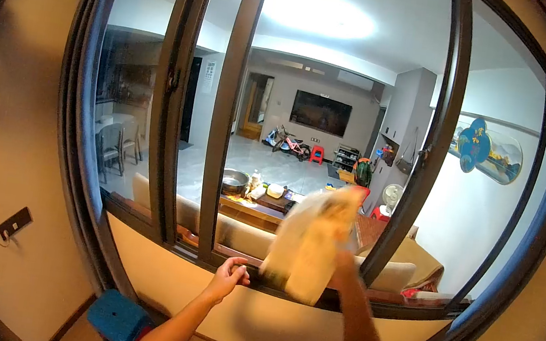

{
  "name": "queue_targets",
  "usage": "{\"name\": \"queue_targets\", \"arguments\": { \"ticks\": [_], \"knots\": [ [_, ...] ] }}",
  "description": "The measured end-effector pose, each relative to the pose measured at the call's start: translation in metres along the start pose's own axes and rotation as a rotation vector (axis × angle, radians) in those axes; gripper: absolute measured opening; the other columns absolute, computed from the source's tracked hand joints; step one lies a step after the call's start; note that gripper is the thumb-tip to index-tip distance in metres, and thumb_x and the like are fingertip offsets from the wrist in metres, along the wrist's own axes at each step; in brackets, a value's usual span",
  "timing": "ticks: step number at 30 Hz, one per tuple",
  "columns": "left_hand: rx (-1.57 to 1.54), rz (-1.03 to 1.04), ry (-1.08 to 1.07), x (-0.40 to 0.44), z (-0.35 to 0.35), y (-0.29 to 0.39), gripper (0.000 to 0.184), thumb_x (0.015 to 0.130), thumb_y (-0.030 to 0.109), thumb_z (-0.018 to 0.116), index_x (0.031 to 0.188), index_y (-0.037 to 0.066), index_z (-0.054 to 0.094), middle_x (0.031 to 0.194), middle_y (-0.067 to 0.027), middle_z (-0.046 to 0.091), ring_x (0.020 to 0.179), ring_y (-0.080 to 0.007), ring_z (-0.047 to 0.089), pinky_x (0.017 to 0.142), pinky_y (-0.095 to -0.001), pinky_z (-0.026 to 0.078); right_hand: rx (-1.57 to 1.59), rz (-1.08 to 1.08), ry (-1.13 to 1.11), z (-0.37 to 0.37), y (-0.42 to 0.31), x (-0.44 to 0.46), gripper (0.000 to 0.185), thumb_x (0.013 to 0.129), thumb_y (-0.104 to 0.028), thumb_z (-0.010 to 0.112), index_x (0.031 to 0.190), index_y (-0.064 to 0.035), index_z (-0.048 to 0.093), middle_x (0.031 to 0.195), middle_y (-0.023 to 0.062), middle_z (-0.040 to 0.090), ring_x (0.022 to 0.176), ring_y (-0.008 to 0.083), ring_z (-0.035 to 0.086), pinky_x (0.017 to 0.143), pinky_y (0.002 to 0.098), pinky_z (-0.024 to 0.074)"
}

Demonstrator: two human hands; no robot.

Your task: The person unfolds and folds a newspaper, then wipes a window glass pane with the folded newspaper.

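A large pale yellowish packet or bag (308, 244), blurred by motion, is held up in front of the window opening. My right hand (345, 266) grips its right side, the fingers mostly hidden or smeared. Left of the packet, near the window sill (271, 286), my left hand (230, 278) is raised with its fingers curled in. Whether anything small lies between those fingers cannot be made out.
A dark window frame (223, 115) surrounds the opening. Below left stands a blue stool (119, 319). Beyond the window are a sofa (244, 236), a table with a pot (236, 181), a pink bicycle (292, 147), a red stool (317, 153) and a fan (391, 196).
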State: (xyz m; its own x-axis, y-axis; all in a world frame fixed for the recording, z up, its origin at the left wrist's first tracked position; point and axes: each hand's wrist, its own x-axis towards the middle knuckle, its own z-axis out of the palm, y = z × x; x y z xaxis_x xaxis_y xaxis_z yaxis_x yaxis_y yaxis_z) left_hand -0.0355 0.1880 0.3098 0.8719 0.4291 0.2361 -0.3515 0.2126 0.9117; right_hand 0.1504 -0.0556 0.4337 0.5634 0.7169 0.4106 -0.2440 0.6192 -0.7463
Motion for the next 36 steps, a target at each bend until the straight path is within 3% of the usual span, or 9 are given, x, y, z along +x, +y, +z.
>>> {"name": "queue_targets", "arguments": {
  "ticks": [1,2,6,10,14,16,20,27,36],
  "knots": [
    [0.034,0.016,-0.012,0.008,-0.006,-0.006,0.028,0.105,0.028,0.059,0.119,0.003,0.060,0.079,0.0002,0.060,0.066,-0.0083,0.053,0.059,-0.0242,0.043,-0.714,-0.588,0.120,0.013,-0.031,0.014,0.044,0.106,-0.040,0.053,0.130,-0.0029,0.059,0.116,0.0115,0.068,0.101,0.0208,0.068,0.084,0.0394,0.0583],
    [0.069,0.030,-0.023,0.017,-0.015,-0.013,0.026,0.107,0.027,0.057,0.114,0.003,0.063,0.077,0.0006,0.058,0.064,-0.0080,0.051,0.058,-0.0240,0.041,-0.754,-0.386,0.500,0.050,-0.091,0.029,0.044,0.108,-0.040,0.050,0.124,-0.0023,0.063,0.110,0.0112,0.069,0.100,0.0206,0.067,0.085,0.0387,0.0570],
    [0.257,0.170,0.048,0.045,-0.023,0.004,0.027,0.109,0.021,0.049,0.101,0.003,0.067,0.072,0.0026,0.054,0.061,-0.0058,0.046,0.057,-0.0235,0.038,-1.194,-1.319,0.692,0.149,-0.211,0.101,0.045,0.111,-0.033,0.045,0.128,0.0058,0.060,0.112,0.0150,0.068,0.098,0.0202,0.063,0.090,0.0331,0.0484],
    [0.358,0.429,0.130,0.089,-0.042,0.036,0.017,0.105,0.005,0.048,0.111,0.003,0.062,0.078,0.0015,0.051,0.069,-0.0075,0.046,0.066,-0.0247,0.041,-1.565,-2.097,0.381,0.233,-0.286,0.200,0.052,0.093,0.005,0.055,0.145,-0.0026,0.052,0.132,0.0247,0.063,0.122,0.0382,0.061,0.105,0.0444,0.0463],
    [0.644,0.706,0.278,0.139,-0.062,0.092,0.014,0.097,0.005,0.058,0.110,0.003,0.061,0.095,-0.0059,0.053,0.086,-0.0153,0.053,0.078,-0.0282,0.044,-1.680,-1.922,0.430,0.290,-0.318,0.295,0.053,0.094,-0.003,0.048,0.148,-0.0045,0.049,0.152,0.0257,0.046,0.146,0.0411,0.037,0.122,0.0508,0.0244],
    [0.639,0.794,0.330,0.167,-0.075,0.110,0.017,0.092,0.006,0.062,0.109,0.002,0.061,0.099,-0.0108,0.054,0.091,-0.0228,0.055,0.085,-0.0343,0.046,-1.743,-2.162,0.436,0.321,-0.312,0.331,0.053,0.093,0.000,0.046,0.145,-0.0030,0.052,0.147,0.0271,0.051,0.142,0.0406,0.043,0.120,0.0493,0.0286],
    [0.753,0.916,0.340,0.215,-0.104,0.123,0.018,0.086,0.010,0.066,0.103,0.003,0.061,0.097,-0.0144,0.055,0.092,-0.0320,0.055,0.085,-0.0430,0.043,-1.811,-2.057,0.338,0.339,-0.324,0.406,0.050,0.094,-0.003,0.047,0.144,-0.0031,0.053,0.151,0.0238,0.049,0.144,0.0387,0.041,0.120,0.0493,0.0291],
    [0.887,1.052,0.251,0.258,-0.142,0.118,0.010,0.078,0.011,0.069,0.086,0.008,0.063,0.083,-0.0122,0.050,0.081,-0.0324,0.049,0.075,-0.0429,0.039,-2.049,-1.524,0.267,0.329,-0.339,0.517,0.046,0.101,-0.017,0.045,0.145,-0.0036,0.051,0.149,0.0219,0.051,0.142,0.0402,0.043,0.119,0.0439,0.0310],
    [0.975,0.943,0.236,0.271,-0.166,0.069,0.022,0.078,0.033,0.070,0.083,0.011,0.071,0.084,-0.0102,0.044,0.085,-0.0290,0.044,0.077,-0.0424,0.036,-2.108,-1.625,0.068,0.304,-0.316,0.516,0.047,0.106,-0.022,0.044,0.145,0.0047,0.048,0.152,0.0263,0.046,0.144,0.0392,0.041,0.121,0.0413,0.0291]
  ]
}}
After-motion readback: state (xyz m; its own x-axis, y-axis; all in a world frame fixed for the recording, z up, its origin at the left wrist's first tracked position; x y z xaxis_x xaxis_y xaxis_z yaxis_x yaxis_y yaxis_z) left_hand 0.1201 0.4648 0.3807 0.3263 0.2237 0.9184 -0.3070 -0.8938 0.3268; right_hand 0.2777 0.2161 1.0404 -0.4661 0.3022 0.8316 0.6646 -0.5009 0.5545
